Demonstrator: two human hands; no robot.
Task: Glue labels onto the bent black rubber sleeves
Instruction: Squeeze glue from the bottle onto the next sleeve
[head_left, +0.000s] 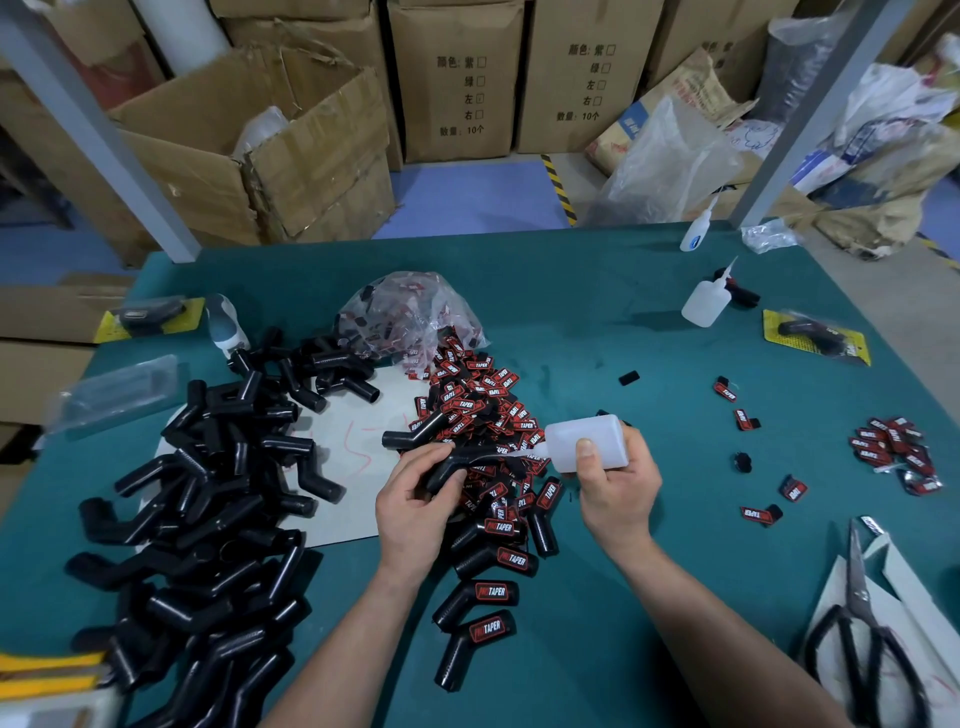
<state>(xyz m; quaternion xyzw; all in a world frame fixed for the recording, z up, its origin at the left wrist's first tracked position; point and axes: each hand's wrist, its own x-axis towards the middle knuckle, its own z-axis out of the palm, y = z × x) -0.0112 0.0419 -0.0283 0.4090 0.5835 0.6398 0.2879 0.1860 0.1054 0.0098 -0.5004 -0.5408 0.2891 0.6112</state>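
My left hand grips a bent black rubber sleeve above the green table. My right hand holds a white glue bottle on its side, its nozzle pointing left and touching the sleeve's upper arm. Behind and under the hands lies a heap of red-and-black labels. A large pile of unlabelled black sleeves fills the left side. Several labelled sleeves lie in front of my left wrist.
A clear bag of labels sits behind the heap. Two more glue bottles stand at the back right. Scattered labels lie at the right, scissors at the front right, and packaged sleeves beyond them. Cardboard boxes stand behind the table.
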